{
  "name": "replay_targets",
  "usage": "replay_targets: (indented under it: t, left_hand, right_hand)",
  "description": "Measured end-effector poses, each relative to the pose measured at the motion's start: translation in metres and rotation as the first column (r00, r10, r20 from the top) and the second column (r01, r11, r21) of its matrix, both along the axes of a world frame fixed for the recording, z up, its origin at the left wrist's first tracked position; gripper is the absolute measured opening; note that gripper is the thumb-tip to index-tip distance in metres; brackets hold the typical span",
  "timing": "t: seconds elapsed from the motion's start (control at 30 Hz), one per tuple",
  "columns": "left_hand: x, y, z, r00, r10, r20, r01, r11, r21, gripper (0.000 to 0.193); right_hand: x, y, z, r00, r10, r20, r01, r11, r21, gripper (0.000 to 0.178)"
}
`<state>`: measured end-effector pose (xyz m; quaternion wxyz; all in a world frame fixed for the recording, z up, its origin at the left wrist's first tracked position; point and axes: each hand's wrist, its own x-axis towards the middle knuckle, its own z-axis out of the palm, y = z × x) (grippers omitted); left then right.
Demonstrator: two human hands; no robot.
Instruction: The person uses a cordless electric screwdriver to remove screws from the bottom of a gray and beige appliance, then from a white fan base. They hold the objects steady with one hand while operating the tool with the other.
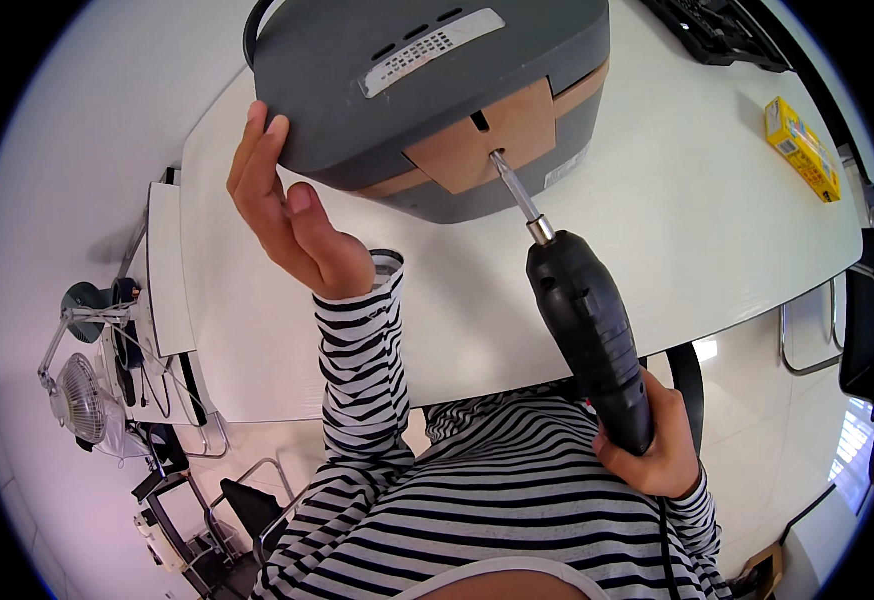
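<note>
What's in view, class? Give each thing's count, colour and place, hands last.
Rounded plastic case: 1, dark grey and tan, table's far side
Plastic power screwdriver: 1, black, right hand to case
Oblong cardboard box: 1, yellow, table's right
Smooth table: 1, white, centre
Moulded object: 1, black, upper right
Apparent fan: 1, pale grey, left
Metal chairs: 2 or more, black, right and lower left
Striped fabric top: 1, black and white, bottom
Left hand: 1, bare, case's left end
Right hand: 1, bare, holding screwdriver
</note>
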<state>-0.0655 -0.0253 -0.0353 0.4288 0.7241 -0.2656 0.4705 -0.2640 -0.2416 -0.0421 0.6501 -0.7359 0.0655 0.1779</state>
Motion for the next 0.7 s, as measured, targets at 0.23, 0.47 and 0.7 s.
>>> replay_targets:
  t: [0.23, 0.47, 0.7]
  left_hand:
    - [0.0002, 0.001, 0.0018, 1.0, 0.01, -0.002, -0.01, 1.0, 0.012, 0.035]
    - [-0.0001, 0.0013, 0.0048, 1.0, 0.01, -0.006, -0.01, 1.0, 0.029, 0.034]
    - [-0.0008, -0.0001, 0.0051, 0.999, -0.031, -0.025, 0.031, 0.999, 0.007, 0.033]
  right_hand:
    - [-0.0021, 0.0022, 0.0064, 0.999, -0.047, -0.023, 0.048, 0.999, 0.014, 0.038]
    - [-0.0017, 0.0013, 0.0056, 1.0, -0.021, -0.012, 0.021, 1.0, -0.011, 0.04]
    - [-0.0008, 0.0024, 0.0102, 1.0, -0.021, -0.006, 0.021, 0.998, -0.056, 0.039]
